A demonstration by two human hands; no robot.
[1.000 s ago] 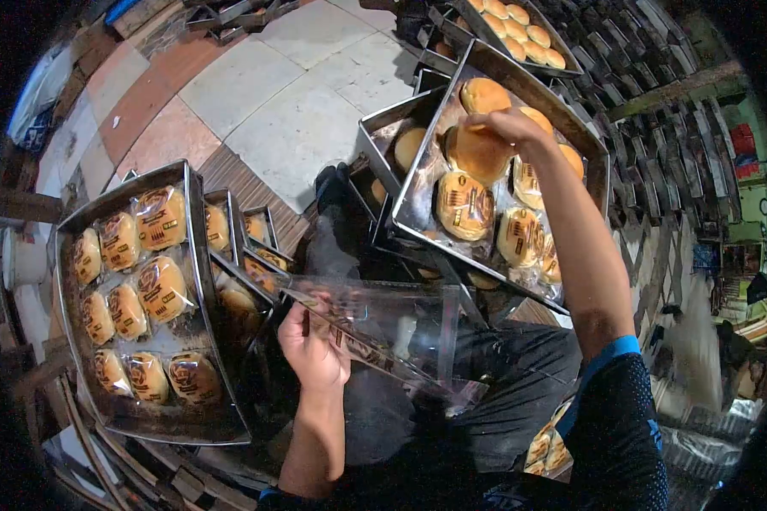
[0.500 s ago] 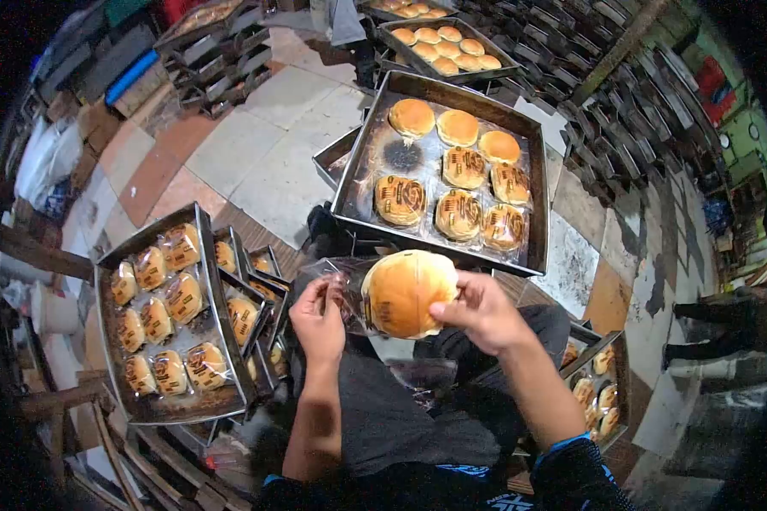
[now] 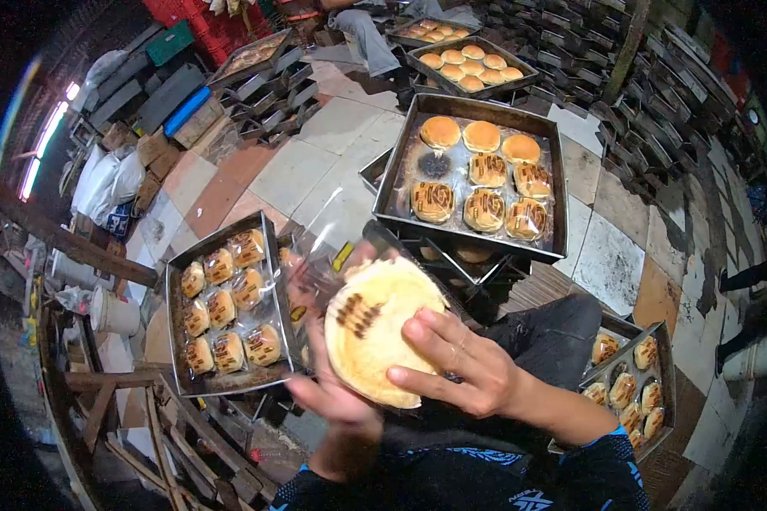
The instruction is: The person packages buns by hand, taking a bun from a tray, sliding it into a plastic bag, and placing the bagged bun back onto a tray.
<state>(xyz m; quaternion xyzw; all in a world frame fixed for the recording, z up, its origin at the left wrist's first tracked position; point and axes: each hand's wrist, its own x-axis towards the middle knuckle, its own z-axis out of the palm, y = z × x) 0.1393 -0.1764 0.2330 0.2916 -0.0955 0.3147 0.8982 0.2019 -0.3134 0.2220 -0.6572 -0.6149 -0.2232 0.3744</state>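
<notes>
A round bun (image 3: pixel 371 358), pale with a dark scorched mark on the face toward me, is held in front of my lap. My right hand (image 3: pixel 473 362) grips its right side, fingers laid over the face. My left hand (image 3: pixel 337 392), smeared by motion, is at the bun's left side, partly behind it, with a clear plastic bag (image 3: pixel 320 260). The bag spreads up and left of the bun, its film overlapping the bun's upper edge. Beyond my hands is a metal tray (image 3: pixel 556 183) with plain buns at the back and bagged buns (image 3: pixel 483 209) in front.
At left stands another tray (image 3: pixel 273 247) of bagged buns (image 3: pixel 262 344); more trays (image 3: pixel 663 358) are low at right. Plain buns (image 3: pixel 473 67) fill a tray at the back. A person's grey-clad leg (image 3: pixel 366 43) is behind. Wooden bars (image 3: pixel 115 379) and a white bucket (image 3: pixel 115 311) are at left.
The bun has come closer and tilted, turning its scorched mark toward me. My left hand has moved from pinching the bag to the bun's left side. The view has shifted left.
</notes>
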